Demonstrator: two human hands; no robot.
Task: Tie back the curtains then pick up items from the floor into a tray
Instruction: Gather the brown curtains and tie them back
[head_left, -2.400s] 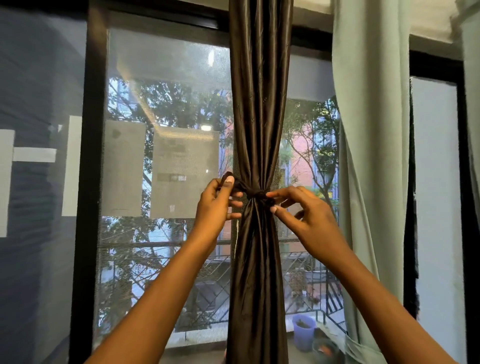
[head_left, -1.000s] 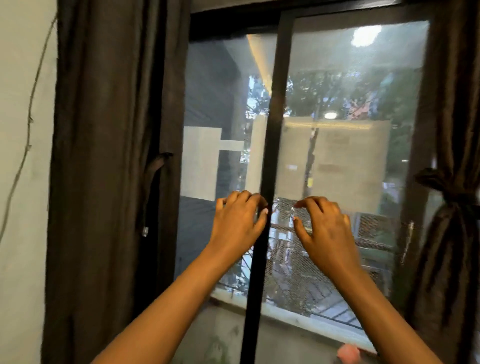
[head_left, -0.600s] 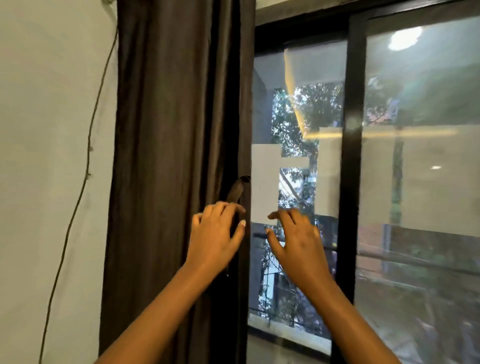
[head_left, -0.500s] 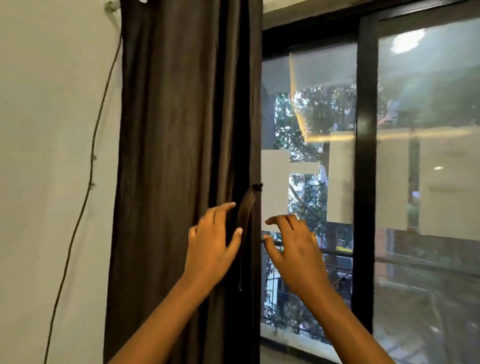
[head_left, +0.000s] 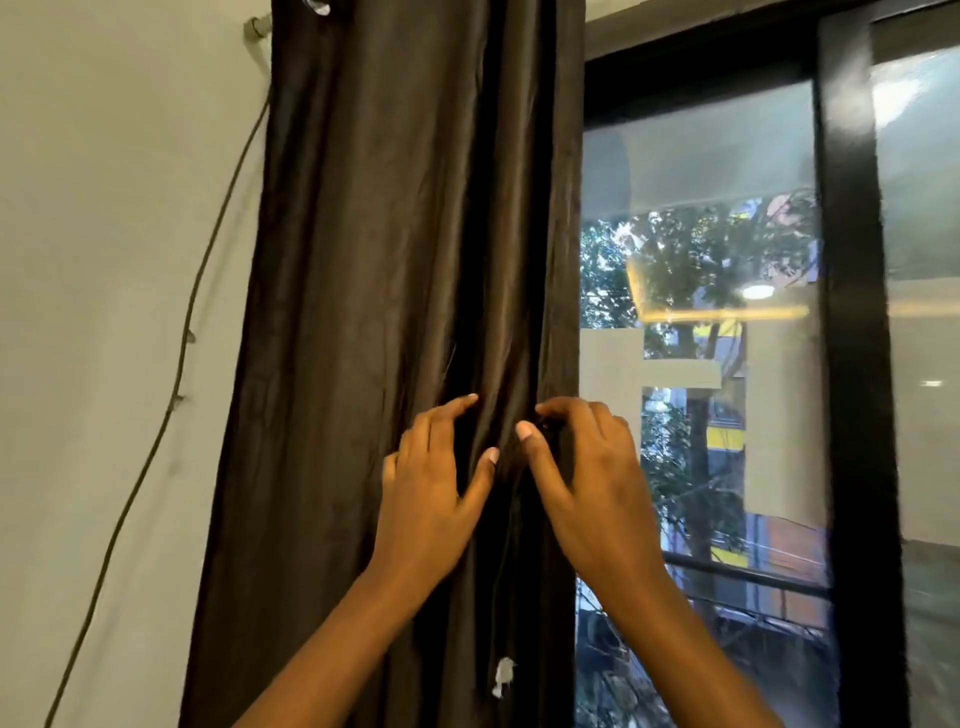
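Observation:
A dark brown curtain (head_left: 389, 234) hangs loose in long folds at the left side of the window. My left hand (head_left: 426, 499) rests on its front, fingers spread, with a fold lying between thumb and forefinger. My right hand (head_left: 587, 478) is at the curtain's right edge; its fingers and thumb curl in and pinch the dark tie strap there, which the hand mostly hides. A thin cord (head_left: 506, 545) hangs down from that spot to a small white tag (head_left: 503, 675). No tray or floor shows.
A pale wall (head_left: 104, 260) with a thin cable (head_left: 176, 374) running down it lies left of the curtain. To the right is window glass with a black upright frame (head_left: 852, 364); trees and buildings show outside.
The view turned left from the tied middle curtain to this loose one. Both hands came up to it; my right hand moved from the glass onto the curtain's edge and took the tie strap.

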